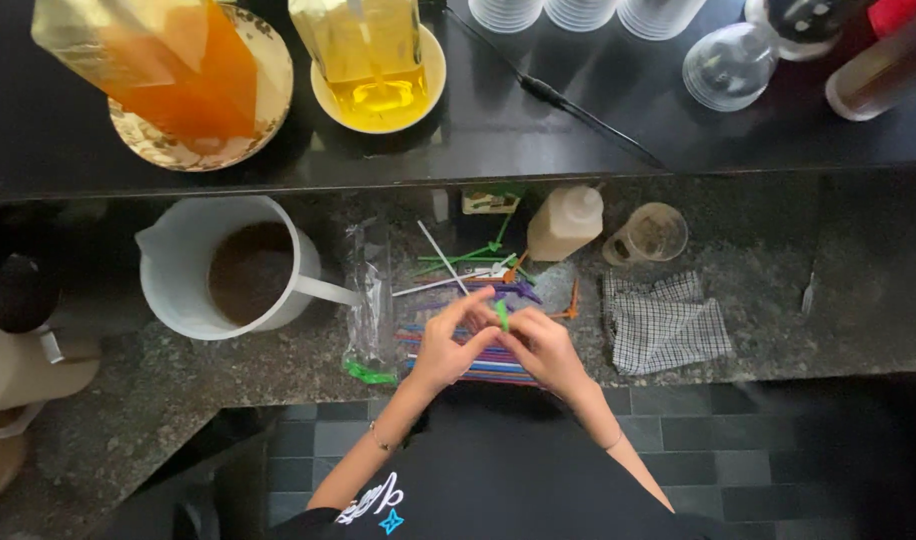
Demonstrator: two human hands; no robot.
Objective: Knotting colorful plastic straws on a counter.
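Note:
Both my hands meet over a pile of coloured drinking straws (478, 358) lying on the granite counter. My left hand (450, 340) and my right hand (544, 345) pinch a short green straw (502, 315) between their fingertips, held just above the pile. More loose straws (458, 262), green, white and orange, lie scattered behind my hands. A clear plastic straw bag (370, 300) lies to the left of my left hand.
A white pitcher (188, 290) of brown liquid stands at left. A squeeze bottle (564, 222), a small glass cup (650, 236) and a checked cloth (666, 325) sit at right. The upper black shelf (578, 140) holds orange and yellow liquid containers, stacked cups and glasses.

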